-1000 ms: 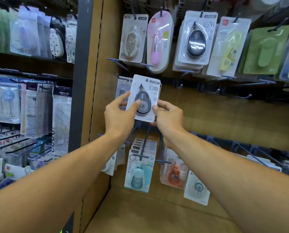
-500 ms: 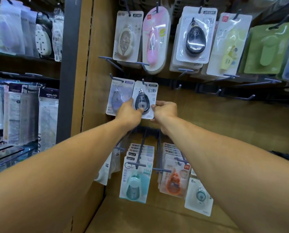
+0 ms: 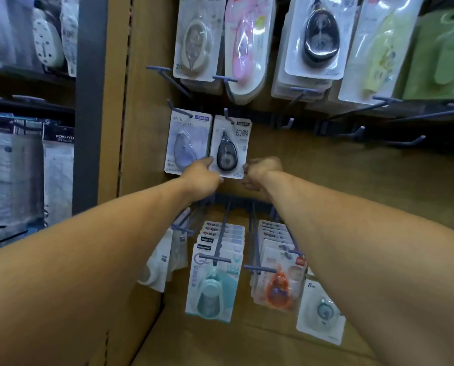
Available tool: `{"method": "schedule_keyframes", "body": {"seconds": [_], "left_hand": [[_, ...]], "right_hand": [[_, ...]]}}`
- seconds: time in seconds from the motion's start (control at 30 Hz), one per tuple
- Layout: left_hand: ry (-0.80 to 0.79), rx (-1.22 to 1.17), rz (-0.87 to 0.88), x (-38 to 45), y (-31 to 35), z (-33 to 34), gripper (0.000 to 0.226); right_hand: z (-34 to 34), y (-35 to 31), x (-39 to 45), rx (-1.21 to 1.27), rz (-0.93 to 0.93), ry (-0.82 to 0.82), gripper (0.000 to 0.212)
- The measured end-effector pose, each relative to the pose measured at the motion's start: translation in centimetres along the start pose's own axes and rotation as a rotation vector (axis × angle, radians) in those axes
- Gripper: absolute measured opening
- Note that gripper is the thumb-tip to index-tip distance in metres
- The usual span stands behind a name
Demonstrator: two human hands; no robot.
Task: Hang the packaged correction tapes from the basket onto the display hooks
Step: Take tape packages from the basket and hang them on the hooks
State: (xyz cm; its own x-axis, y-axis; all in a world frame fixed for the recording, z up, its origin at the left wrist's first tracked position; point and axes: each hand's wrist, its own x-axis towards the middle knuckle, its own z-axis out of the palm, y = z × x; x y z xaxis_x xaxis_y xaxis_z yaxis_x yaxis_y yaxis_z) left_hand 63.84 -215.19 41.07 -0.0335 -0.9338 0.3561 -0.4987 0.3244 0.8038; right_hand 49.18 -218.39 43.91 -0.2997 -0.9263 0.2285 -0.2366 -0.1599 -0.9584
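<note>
A white card pack with a black correction tape [image 3: 230, 147] hangs on a blue display hook [image 3: 228, 116] in the middle row, pushed far back near the brown board. My left hand [image 3: 203, 177] pinches the pack's lower left corner. On the other side, my right hand [image 3: 261, 171] has curled fingers at the pack's lower right edge. A pack with a pale purple tape [image 3: 186, 145] hangs on the hook just to the left. The basket is out of view.
Bare blue hooks [image 3: 358, 133] stick out to the right in the same row. Packs of other tapes hang above [image 3: 319, 40] and below [image 3: 215, 281]. A grey upright post [image 3: 90, 101] and shelves of other goods stand at the left.
Both hands pushed the black tape pack away from me along the hook, from its front end back toward the board. The camera came closer to the display.
</note>
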Motion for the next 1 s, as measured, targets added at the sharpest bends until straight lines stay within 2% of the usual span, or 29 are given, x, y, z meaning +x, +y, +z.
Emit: {"method": "schedule_keyframes", "body": {"seconds": [0.13, 0.27, 0.37, 0.43, 0.57, 0.63, 0.7, 0.73, 0.8, 0.9, 1.0], "left_hand": [[-0.019, 0.032, -0.022, -2.7, 0.5, -0.8, 0.065], [0.008, 0.046, 0.028, -6.2, 1.8, -1.9, 0.06], [0.12, 0.005, 0.137, -9.8, 2.7, -2.0, 0.05], [0.235, 0.019, 0.247, -13.3, 3.0, -1.0, 0.038], [0.344, 0.004, 0.474, -22.6, 1.4, 3.6, 0.023], [0.343, -0.017, 0.47, -27.4, -1.2, 7.4, 0.021], [0.22, -0.012, 0.385, -32.0, -4.8, 12.1, 0.022], [0.094, 0.01, 0.309, -34.1, -6.9, 14.5, 0.023], [-0.253, 0.115, 0.101, -38.1, -11.3, 18.9, 0.029], [-0.71, 0.262, -0.128, -43.6, -17.5, 24.0, 0.047], [-0.914, 0.4, -0.247, -48.3, -22.4, 26.4, 0.068]], "right_hand": [[-2.6, -0.5, -2.5, -0.121, -0.015, -0.029, 0.021], [-4.9, -1.1, -5.8, -0.231, -0.153, -0.044, 0.032], [-7.0, -1.2, -10.4, -0.235, -0.304, -0.035, 0.026], [-8.8, -0.8, -15.0, -0.16, -0.404, -0.086, 0.025], [-13.0, 3.6, -25.0, -0.085, -0.598, -0.108, 0.02], [-14.6, 8.4, -28.8, -0.028, -0.539, -0.095, 0.022], [-15.6, 15.1, -31.3, 0.003, -0.364, -0.08, 0.026], [-15.8, 19.0, -32.4, -0.023, -0.253, -0.075, 0.028], [-16.6, 27.2, -34.2, -0.132, -0.051, -0.111, 0.029], [-18.4, 39.0, -37.8, -0.367, 0.287, -0.286, 0.028], [-20.6, 48.7, -41.8, -0.663, 0.528, -0.396, 0.051]]}}
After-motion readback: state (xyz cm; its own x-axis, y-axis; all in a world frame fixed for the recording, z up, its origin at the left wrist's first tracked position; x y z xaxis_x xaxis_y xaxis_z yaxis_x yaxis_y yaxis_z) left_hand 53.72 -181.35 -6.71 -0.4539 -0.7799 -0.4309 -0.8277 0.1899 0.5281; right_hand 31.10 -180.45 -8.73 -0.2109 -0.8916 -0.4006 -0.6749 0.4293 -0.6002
